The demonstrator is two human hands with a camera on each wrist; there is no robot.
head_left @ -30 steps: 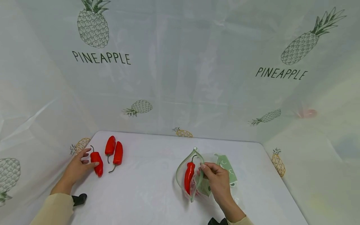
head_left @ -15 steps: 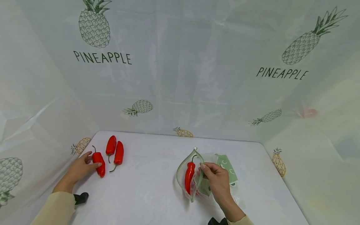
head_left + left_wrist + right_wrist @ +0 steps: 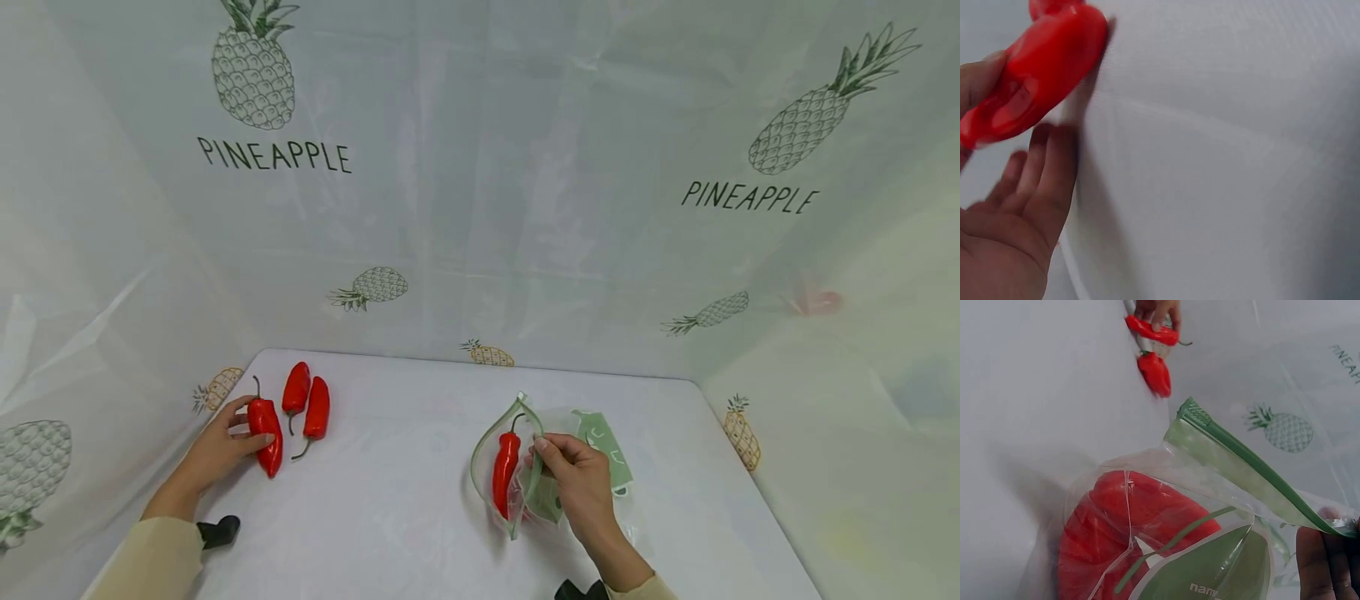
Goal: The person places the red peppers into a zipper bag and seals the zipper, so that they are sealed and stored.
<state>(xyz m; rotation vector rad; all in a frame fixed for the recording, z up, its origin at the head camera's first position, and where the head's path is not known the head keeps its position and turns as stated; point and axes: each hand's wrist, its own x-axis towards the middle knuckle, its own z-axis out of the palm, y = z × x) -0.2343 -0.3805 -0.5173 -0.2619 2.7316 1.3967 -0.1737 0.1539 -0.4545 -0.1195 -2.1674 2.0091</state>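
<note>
At the table's left side, my left hand (image 3: pixel 213 454) holds a red chili pepper (image 3: pixel 265 433) between thumb and fingers, its stem pointing away. In the left wrist view the pepper (image 3: pixel 1050 69) lies against the thumb, with the other fingers beyond it. Two more red peppers lie just right of it, one farther back (image 3: pixel 296 389) and one nearer (image 3: pixel 317 408). Right of centre, my right hand (image 3: pixel 585 483) pinches the green zip rim of a clear zip bag (image 3: pixel 1241 453). The bag's mouth gapes, and a red pepper (image 3: pixel 506 475) stands inside, stem up. The right fingertips are partly hidden.
The white table (image 3: pixel 397 500) is backed by a pale curtain (image 3: pixel 480 208) printed with pineapples, with more curtain at both sides. A green printed panel (image 3: pixel 606 450) of the bag lies behind my right hand. Black straps show at both wrists.
My left fingers have closed round the pepper, which has shifted slightly right and turned a little more upright. The right hand and the bag have stayed put.
</note>
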